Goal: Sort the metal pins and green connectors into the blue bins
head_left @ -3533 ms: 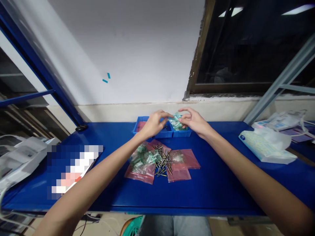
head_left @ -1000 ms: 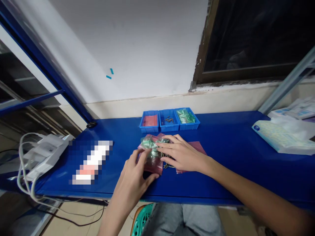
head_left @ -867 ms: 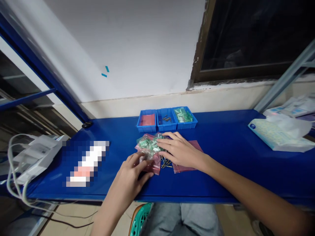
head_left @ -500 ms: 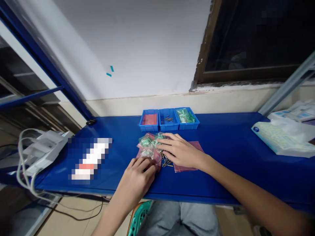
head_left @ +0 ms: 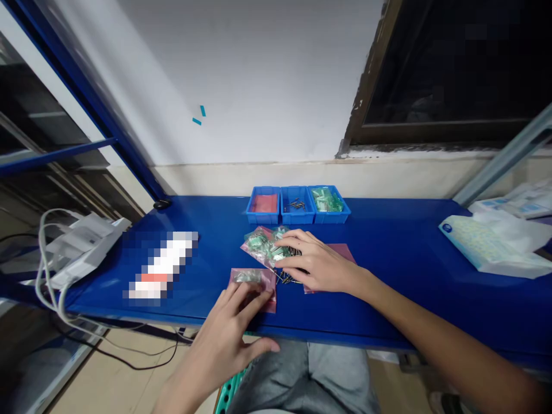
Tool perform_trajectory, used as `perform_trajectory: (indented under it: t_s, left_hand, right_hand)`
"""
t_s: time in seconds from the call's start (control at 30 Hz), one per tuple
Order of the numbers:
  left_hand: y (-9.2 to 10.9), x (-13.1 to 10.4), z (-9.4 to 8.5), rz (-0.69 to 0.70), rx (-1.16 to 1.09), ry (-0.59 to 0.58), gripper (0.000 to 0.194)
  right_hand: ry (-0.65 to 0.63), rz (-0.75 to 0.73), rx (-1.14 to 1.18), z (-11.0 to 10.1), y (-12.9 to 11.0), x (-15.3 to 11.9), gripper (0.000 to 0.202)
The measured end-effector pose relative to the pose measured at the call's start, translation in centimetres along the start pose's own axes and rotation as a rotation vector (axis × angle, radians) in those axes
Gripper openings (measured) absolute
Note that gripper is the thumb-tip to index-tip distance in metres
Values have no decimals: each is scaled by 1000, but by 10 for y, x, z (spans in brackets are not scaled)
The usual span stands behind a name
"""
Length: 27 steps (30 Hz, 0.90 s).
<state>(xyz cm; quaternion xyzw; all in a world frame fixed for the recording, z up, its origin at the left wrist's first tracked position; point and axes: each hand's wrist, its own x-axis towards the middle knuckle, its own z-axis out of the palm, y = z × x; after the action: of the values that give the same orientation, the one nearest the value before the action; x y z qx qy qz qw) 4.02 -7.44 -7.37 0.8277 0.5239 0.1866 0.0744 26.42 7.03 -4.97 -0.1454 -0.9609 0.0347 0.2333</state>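
Observation:
My left hand [head_left: 237,316] rests its fingertips on a small pink bag [head_left: 268,305] near the table's front edge; its thumb stands apart and its fingers are spread. My right hand [head_left: 317,264] lies, fingers apart, over a pile of loose screws [head_left: 285,278]. Just behind the fingers are pink bags with green packets [head_left: 259,240]. Part of another flat pink bag [head_left: 342,250] shows beyond my right hand. Whatever lies beneath my right palm is hidden.
Three blue bins stand at the back: one with pink bags [head_left: 264,203], one with screws [head_left: 295,204], one with green packets [head_left: 326,201]. A tissue pack [head_left: 487,241] lies right, a power strip [head_left: 86,253] with cables left.
My left hand has moved toward the front edge with the pink bag, which now lies apart from the other bags. Its thumb has spread. My right hand has barely moved.

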Motion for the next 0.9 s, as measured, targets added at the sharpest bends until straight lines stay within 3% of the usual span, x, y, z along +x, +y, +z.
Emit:
perform_trajectory:
  t_s: [0.13,0.33,0.53,0.7,0.9]
  left_hand:
    - [2,0,0,-36,-46,-12,59]
    - [-6,13,-7,-78,-156,37,84]
    - [-22,27,-16,-109,-22,-17,60]
    - [-14,32,-20,-173,-33,-55,53]
    - [-7,40,-15,-281,-14,7,42]
  right_hand:
    - [-103,-49,6,0,-8,0,18]
    - [-103,-15,-58,3,-9,0,19]
    - [-118,-10,-72,4,-12,1,16]
    - [-109,-21,-105,2,-15,1,17]
    - [-32,14,-113,2,-10,1,15]
